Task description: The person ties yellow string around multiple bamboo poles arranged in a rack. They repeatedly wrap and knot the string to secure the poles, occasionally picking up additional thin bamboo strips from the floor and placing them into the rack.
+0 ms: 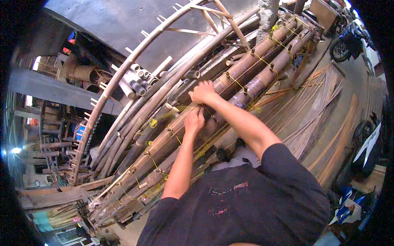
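Note:
Two long brown bamboo poles [262, 49] run side by side from upper right to lower left. Short dark pegs stick up along them, and thin yellow twine [154, 160] is strung from peg to peg. Bent over the nearer stretch of the far pole is my right hand [203, 92], its fingers curled. Just below and left of it, my left hand [194, 120] is closed against the same pole, thumb pressed to the fingers. What lies inside either grip is hidden. A loose yellow loop [153, 123] hangs just left of my left hand.
Beyond the poles lie more bamboo lengths [135, 127] and a tall curved bamboo frame with pegs [107, 91]. Cut tubes [135, 82] are stacked beside it. Split strips [312, 106] cover the floor at right, near parked motorcycles [349, 45]. A concrete post [267, 18] stands at the back.

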`<state>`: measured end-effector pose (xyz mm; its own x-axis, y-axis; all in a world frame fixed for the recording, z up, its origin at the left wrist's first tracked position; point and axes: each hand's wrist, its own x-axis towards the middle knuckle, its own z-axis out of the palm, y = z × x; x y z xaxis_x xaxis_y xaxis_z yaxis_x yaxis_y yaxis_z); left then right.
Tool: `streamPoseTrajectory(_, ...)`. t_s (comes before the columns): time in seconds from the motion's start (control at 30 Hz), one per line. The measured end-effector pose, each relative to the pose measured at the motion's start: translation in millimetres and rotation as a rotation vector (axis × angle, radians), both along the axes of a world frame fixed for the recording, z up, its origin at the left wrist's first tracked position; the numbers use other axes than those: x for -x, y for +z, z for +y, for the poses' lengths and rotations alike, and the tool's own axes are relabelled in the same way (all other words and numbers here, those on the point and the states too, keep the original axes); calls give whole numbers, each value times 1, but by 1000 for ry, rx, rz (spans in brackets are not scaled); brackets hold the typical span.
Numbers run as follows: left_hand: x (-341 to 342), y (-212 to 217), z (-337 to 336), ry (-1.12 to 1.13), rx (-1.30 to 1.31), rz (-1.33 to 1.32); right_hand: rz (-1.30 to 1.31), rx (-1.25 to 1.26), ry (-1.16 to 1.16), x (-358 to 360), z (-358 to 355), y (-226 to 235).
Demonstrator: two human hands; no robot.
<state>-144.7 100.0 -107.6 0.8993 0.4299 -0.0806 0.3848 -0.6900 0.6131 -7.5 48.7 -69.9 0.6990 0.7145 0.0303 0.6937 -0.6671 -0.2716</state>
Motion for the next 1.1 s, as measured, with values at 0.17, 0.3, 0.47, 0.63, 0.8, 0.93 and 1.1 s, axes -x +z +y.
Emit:
streamPoseTrajectory(0.17, 16, 12, 4, -16, -150, 106, 835, -637, 565, 25, -46, 53)
streamPoseTrajectory(0.3, 4, 10, -4, 92, -53, -19, 603, -339, 649, 97, -136, -19)
streamPoseTrajectory(0.47, -59, 76, 9, 137, 351, -389, 635, -433, 439, 110, -132, -43)
streamPoseTrajectory(0.63, -83, -18, 75, 221, -166, -190, 44, -152, 556, 139, -130, -33)
streamPoseTrajectory(0.8, -43, 19, 94, 71, 18, -73, 468, -89, 524, 209, -108, -17)
streamPoseTrajectory(0.93, 70, 80, 103, 72, -42, 72, 2028, -588, -165, 259, -91, -45)
streamPoseTrajectory(1.1, 158, 21, 86, -121, -175, 225, 1465, -1518, -336, 289, 5, -9)
